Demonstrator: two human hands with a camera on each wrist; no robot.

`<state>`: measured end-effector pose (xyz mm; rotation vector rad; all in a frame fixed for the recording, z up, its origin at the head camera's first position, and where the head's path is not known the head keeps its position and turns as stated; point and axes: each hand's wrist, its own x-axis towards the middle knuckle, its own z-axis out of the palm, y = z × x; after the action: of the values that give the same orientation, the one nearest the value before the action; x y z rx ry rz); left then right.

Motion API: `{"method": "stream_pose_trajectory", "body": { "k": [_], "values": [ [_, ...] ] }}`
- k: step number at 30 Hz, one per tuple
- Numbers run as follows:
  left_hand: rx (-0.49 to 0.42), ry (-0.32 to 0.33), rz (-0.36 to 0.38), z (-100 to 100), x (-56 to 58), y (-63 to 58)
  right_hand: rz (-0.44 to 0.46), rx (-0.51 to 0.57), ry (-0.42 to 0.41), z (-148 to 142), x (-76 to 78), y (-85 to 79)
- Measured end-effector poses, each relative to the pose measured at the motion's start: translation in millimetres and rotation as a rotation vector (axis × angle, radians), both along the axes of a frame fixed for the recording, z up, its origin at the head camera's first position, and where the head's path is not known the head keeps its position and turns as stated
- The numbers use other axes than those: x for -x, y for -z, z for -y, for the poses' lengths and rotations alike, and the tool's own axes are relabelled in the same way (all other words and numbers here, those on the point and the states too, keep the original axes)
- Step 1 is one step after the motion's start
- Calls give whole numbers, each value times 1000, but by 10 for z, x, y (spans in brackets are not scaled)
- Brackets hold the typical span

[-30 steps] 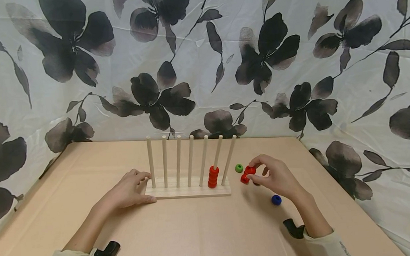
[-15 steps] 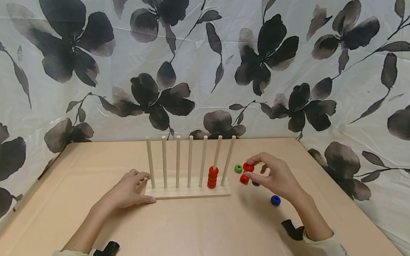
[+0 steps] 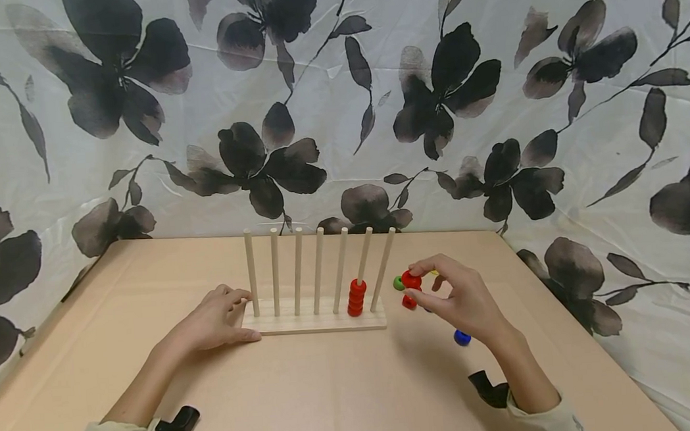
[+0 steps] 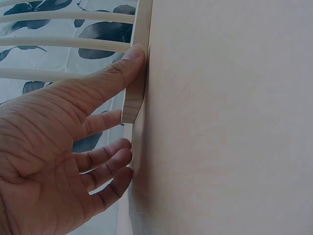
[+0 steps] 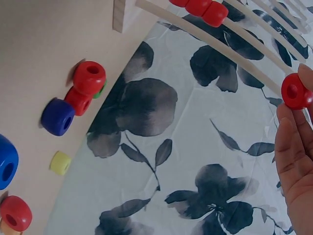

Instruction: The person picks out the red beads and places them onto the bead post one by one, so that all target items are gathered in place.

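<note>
In the head view, a wooden peg stand (image 3: 316, 324) bears a row of upright pegs. Several red beads (image 3: 356, 298) are stacked on the second peg from the right; the other pegs are bare. My left hand (image 3: 213, 319) grips the stand's left end, and the left wrist view shows its thumb (image 4: 132, 58) on the base's front edge. Right of the stand, my right hand (image 3: 462, 294) pinches a red bead (image 3: 411, 279) between thumb and fingers, above the table. In the right wrist view the held red bead (image 5: 295, 91) has more red showing beside it, partly hidden by the fingers.
Loose beads lie on the table (image 3: 332, 394) beneath and around my right hand: green (image 3: 398, 283), red (image 3: 409, 302) and blue (image 3: 462, 337) ones. A yellow bead (image 5: 60, 163) shows in the right wrist view. A floral cloth (image 3: 338, 110) hangs behind the table.
My right hand has lifted the red bead a little and shifted it left toward the stand. The left hand keeps its place on the stand.
</note>
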<state>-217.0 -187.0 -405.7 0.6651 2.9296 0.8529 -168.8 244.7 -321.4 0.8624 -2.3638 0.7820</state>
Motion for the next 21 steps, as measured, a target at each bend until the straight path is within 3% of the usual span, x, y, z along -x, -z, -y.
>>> {"method": "stream_pose_trajectory", "body": {
  "k": [21],
  "values": [
    [3, 1, -21, -5, -2, 6, -105, 86, -41, 234, 65, -136]
  ]
}}
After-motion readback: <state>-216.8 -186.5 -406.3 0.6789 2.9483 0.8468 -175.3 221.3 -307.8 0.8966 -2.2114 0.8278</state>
